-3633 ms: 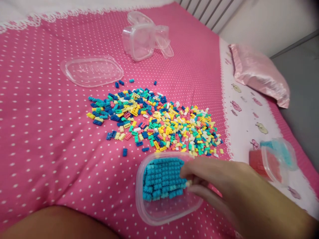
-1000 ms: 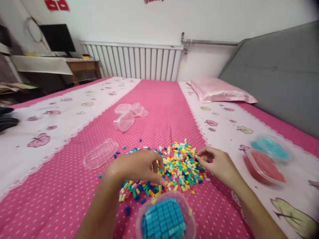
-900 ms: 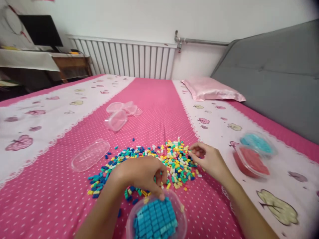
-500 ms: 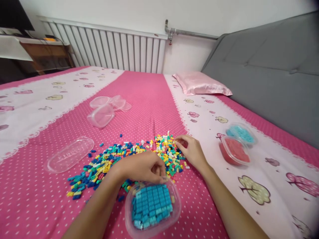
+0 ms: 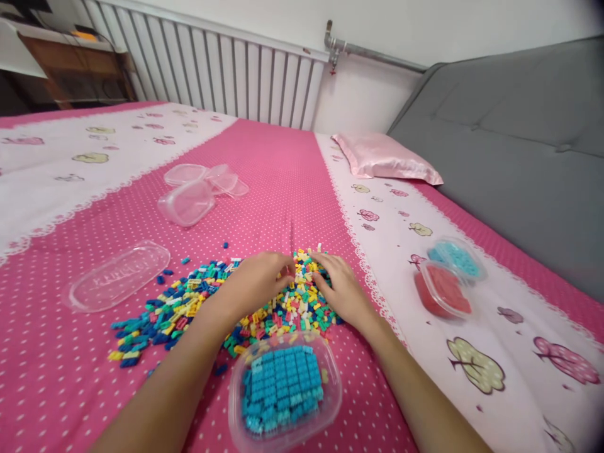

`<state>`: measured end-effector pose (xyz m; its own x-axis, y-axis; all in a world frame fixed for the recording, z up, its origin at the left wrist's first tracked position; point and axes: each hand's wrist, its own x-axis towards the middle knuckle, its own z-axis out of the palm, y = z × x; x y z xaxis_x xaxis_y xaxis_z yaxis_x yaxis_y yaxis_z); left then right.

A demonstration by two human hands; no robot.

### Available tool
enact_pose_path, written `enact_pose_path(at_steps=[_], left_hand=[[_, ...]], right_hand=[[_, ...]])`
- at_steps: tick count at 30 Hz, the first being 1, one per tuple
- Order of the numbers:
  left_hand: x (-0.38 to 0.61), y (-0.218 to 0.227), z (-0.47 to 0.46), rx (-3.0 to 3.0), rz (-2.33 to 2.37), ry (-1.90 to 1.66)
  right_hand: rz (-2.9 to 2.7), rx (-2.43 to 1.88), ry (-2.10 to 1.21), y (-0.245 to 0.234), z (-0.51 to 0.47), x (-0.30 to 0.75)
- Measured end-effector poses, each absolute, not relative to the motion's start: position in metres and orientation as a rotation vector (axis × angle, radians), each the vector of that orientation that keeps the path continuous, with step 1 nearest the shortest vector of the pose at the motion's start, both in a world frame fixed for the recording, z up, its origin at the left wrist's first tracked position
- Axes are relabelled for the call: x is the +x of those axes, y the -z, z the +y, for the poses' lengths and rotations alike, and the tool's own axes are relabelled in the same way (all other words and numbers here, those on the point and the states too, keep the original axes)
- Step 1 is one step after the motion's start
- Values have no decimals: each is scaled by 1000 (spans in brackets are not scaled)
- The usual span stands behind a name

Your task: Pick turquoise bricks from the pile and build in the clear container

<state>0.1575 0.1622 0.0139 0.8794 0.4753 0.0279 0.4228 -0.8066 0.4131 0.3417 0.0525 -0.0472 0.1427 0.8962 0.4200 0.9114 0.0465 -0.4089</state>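
A loose pile of small coloured building bricks (image 5: pixel 184 302) lies spread on the pink bedding. My left hand (image 5: pixel 259 280) hovers over the middle of the pile, its fingers loosely curled and apart from the thumb, with no brick visible in it. On the pile's right side rests my right hand (image 5: pixel 342 286), fingers stretched over the bricks and thumb apart. Closest to me stands a clear plastic container (image 5: pixel 333 402), which holds a block of blue bricks (image 5: pixel 285 377) packed in rows, with a few paler ones along the near side.
Right of my arm, a tub of red bricks (image 5: pixel 441 289) overlaps a tub of light blue bricks (image 5: pixel 455 257). To the left lies a clear lid (image 5: pixel 117 277); several more clear lids (image 5: pixel 189 201) are farther back. A pink pillow (image 5: pixel 387 157) sits near the grey headboard (image 5: pixel 500 126).
My left hand has moved from the container's far rim forward onto the pile. My right hand has shifted slightly left, its fingers now stretched out over the bricks. The view has tilted slightly.
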Motion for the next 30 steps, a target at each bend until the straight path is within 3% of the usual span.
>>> enact_pose_path(at_steps=[16,30], left_hand=[[170,9,156,2935,638,-264],[180,3,159,2902,577,-436]], right_hand=[[-1545,-1936,103,49,51,359],[-1516,-1817,-51,-6,5,334]])
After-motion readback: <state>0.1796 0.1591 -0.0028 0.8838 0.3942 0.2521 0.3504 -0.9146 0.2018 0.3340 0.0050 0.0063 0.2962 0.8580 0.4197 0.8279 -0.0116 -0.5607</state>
